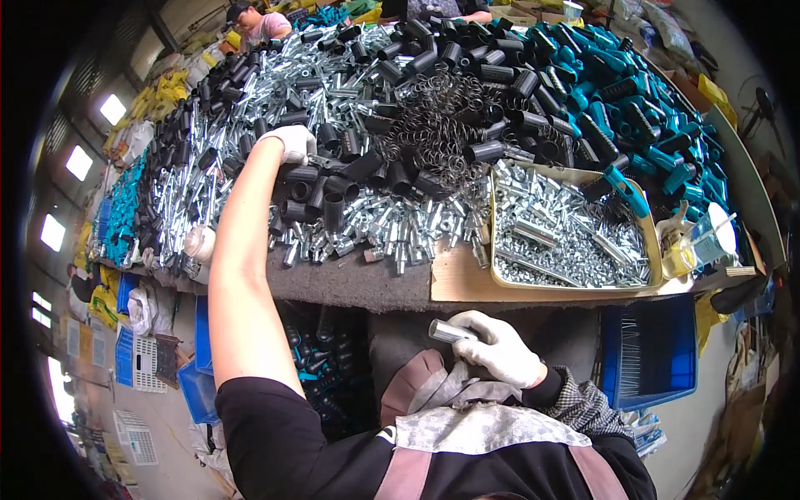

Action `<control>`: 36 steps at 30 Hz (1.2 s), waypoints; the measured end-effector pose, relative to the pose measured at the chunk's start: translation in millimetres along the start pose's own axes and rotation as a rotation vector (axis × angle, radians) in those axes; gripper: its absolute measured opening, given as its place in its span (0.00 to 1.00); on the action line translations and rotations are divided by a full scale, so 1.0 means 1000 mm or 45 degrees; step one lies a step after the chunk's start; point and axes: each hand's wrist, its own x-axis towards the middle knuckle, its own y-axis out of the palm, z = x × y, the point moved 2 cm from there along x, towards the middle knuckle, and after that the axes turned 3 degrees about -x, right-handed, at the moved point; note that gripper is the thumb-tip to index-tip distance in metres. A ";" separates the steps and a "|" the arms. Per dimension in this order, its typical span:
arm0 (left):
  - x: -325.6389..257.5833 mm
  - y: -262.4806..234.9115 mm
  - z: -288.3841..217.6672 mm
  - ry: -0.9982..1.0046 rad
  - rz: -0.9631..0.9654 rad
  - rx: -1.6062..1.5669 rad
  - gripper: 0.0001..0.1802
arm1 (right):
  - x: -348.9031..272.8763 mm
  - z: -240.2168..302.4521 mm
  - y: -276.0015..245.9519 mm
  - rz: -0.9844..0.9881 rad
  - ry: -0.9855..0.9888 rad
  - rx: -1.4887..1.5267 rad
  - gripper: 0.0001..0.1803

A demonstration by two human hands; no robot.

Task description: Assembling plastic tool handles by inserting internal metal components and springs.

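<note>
My left hand (292, 142), in a white glove, reaches far out over the table and closes on a black plastic tube (302, 173) at the edge of a heap of black tubes (333, 196). My right hand (498, 346), also gloved, stays close to my lap and grips a short silver metal tube (448, 332) that points left. Shiny metal fittings (400, 229) lie scattered in front of the black tubes. Behind them is a tangle of dark wire springs (433, 125).
A shallow cardboard tray (583, 292) full of silver metal pieces sits at the table's near right. Teal and black handles (633, 108) pile up at the far right. A blue crate (650, 358) stands below the table. Another person (254, 23) works at the far side.
</note>
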 end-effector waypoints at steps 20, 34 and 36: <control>-0.263 0.137 -0.284 0.816 -0.629 -1.156 0.14 | -0.036 -0.017 -0.019 -0.314 -0.645 -0.520 0.23; -0.281 0.159 -0.305 0.781 -0.926 -1.735 0.31 | -0.004 0.082 -0.121 -0.647 -0.806 -1.432 0.08; -0.281 0.168 -0.305 0.717 -0.870 -1.740 0.31 | 0.038 0.107 -0.177 -1.016 -0.945 -1.626 0.08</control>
